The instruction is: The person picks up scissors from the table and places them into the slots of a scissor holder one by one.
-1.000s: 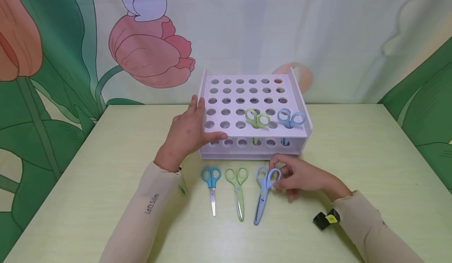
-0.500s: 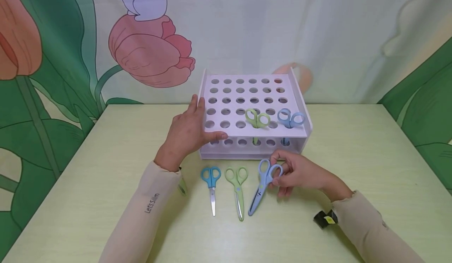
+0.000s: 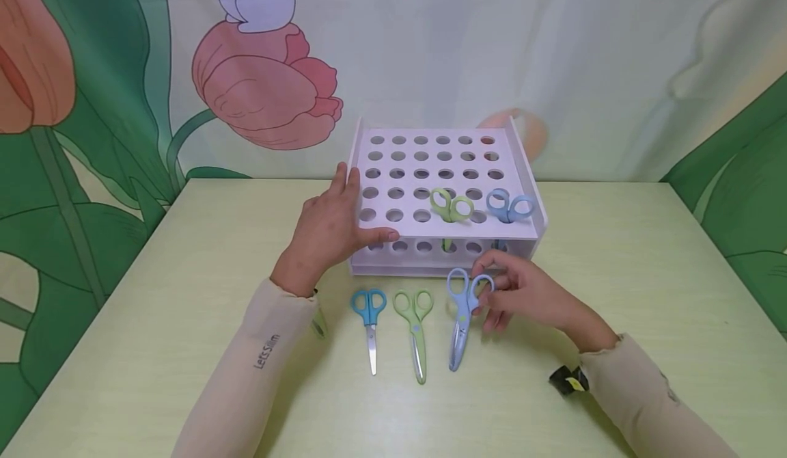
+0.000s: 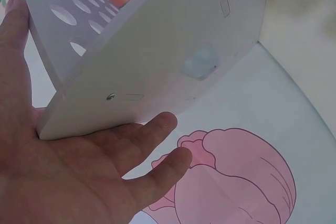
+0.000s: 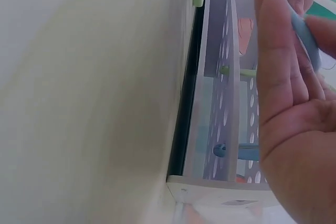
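Head view: shows right hand [image 3: 535,297] pinching periwinkle scissors [image 3: 458,335] by one handle loop, between thumb and fingers, with blades pointing toward the wearer; cannot tell about tip contact with the table [image 3: 123,348]. In right wrist view, confirms a narrow grip, with rack [image 3: 433,182] shelves just beyond the fingers. Left of the right fingertips, note green scissors [image 3: 416,331], then teal scissors [image 3: 369,317], both lying on the table, unheld; farther left, partly under the left sleeve [image 3: 258,348], note another green piece [image 3: 319,323], too hidden to identify. Beyond the right fingers, find lime scissors [image 3: 451,215] and light-blue scissors [image 3: 507,215], both standing in rack holes with handles up. For left hand [image 3: 326,229], record a wide spread: thumb across the front edge of the rack top, fingers straight along the outer side; in left wrist view, see rack corner between thumb and fingers. Judge as steadying. Judge step in hand as picking up and turning, not yet inserting. For next move, likely need to swing blades down, lift above the rack top beyond the fingertips, then lower through a free hole, lined up with the shelf hole below.
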`<state>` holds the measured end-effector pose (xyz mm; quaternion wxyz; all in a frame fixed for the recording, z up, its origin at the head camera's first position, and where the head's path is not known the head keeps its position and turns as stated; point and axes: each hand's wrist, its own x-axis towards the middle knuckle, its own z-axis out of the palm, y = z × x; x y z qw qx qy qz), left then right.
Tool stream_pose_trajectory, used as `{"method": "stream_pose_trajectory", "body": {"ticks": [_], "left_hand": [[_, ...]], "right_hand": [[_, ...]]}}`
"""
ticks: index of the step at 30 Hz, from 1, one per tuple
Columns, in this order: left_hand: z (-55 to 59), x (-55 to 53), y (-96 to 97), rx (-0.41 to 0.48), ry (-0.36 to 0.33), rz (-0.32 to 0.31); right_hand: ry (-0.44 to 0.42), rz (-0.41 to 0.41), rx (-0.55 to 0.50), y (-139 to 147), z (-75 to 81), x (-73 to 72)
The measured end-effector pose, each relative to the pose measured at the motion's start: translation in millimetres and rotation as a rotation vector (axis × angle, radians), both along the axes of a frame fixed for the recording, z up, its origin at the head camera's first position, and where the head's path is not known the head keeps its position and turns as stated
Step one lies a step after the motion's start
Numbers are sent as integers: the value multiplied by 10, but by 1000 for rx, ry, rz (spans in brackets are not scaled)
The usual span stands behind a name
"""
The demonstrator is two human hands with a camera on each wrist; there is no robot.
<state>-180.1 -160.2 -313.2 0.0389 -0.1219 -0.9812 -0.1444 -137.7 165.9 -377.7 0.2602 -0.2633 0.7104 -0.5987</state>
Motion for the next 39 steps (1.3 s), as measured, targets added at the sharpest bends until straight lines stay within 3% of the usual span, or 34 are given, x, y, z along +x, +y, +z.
{"method": "stream_pose_trajectory", "body": {"ticks": [14,28,35,39], "left_hand": [[8,11,-3,-2,3,3],[-4,-1,-3,9,-12,-2],[-5,-3,1,18,-24,1],[-17,-2,-2,23,-23,0]], "right_hand": [[137,-85,-15,-41,69,49],[145,-126,6,-54,88,62],[176,-136,33,-44,178,59],[208,-147,-7,-50,222,50]]}}
